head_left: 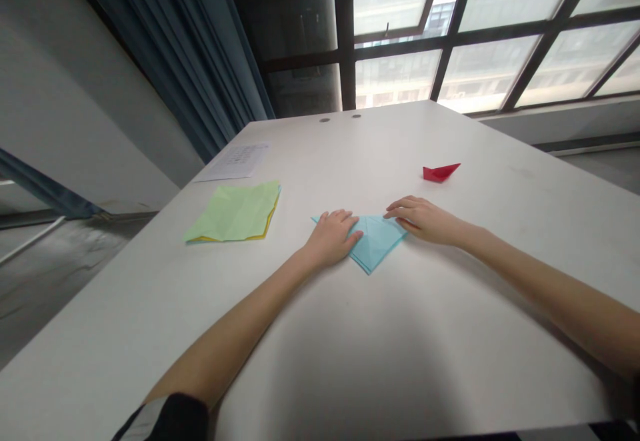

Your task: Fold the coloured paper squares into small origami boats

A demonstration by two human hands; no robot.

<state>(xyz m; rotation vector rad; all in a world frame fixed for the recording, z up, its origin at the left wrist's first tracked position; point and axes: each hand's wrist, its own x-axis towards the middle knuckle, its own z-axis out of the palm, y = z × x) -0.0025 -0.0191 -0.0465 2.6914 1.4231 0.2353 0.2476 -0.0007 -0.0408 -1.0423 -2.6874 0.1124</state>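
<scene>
A light blue sheet of paper [373,244], folded into a triangle, lies on the white table with one corner pointing towards me. My left hand [334,231] rests flat on its left part, fingers stretched out and thumb apart; a small blue tip shows beyond the fingers. At the right end of the paper is my right hand [417,217], its fingers extended over the top edge and covering that corner. Neither hand is closed around the paper. Farther back on the right stands a small red folded paper boat [440,173], apart from both hands.
On the left lies a stack of paper sheets [235,211], light green on top with yellow and blue edges showing. Behind it is a white printed sheet [237,162]. The white table [320,161] reaches back towards the windows [400,81] and a blue curtain [185,47].
</scene>
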